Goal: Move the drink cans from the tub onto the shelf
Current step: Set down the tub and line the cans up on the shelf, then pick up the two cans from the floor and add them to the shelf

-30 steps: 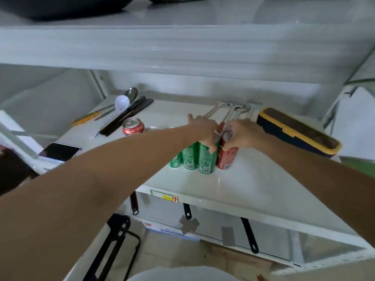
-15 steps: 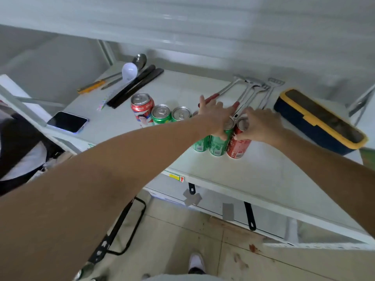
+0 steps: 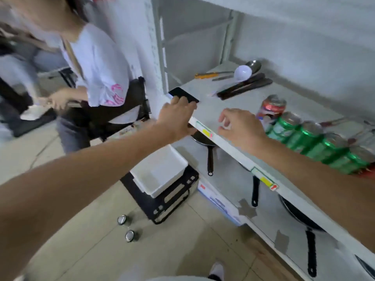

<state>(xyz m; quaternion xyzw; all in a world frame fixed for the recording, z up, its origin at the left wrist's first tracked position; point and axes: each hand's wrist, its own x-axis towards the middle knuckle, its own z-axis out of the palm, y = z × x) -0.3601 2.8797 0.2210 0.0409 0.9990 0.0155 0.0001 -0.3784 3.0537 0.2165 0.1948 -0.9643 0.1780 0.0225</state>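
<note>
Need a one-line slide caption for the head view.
Cans lined up on the shelf, white tub empty below; left hand touches phone, right hand open.

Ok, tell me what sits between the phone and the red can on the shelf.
In the head view, nothing: the shelf top is bare between the phone and the red can. The right hand hovers nearer the front edge.
</note>
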